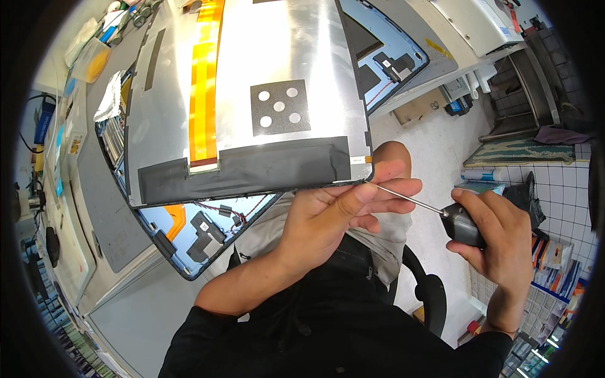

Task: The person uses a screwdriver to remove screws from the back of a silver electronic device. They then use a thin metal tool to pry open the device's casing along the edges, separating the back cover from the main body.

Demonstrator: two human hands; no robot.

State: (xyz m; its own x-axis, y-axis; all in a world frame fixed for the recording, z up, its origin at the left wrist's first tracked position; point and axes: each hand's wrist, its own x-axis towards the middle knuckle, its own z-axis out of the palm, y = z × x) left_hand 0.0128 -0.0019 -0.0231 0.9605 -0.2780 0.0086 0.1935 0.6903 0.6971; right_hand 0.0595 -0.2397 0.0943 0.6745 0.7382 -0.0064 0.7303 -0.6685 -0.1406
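Note:
A large tablet display panel (252, 57) lies with its silver back up, an orange flat cable and a black tape strip on it. Its near right corner is in my left hand (328, 217), thumb at the edge and fingers spread beneath and beyond the corner. My right hand (498, 233) is wrapped round the black handle of a tool (463, 225) with a thin metal shaft. The shaft reaches left past my left fingers, and its tip meets the panel's corner edge. Under the panel is an opened light-blue tablet housing (205, 236); the panel hides most of it.
The housing rests on a grey mat (113, 208) on the workbench and juts past its front edge. A white crumpled wipe (108, 97) is at the left, near a clear tub (93, 60). A white box-shaped device (479, 28) stands far right. A black chair armrest (432, 296) is beside me.

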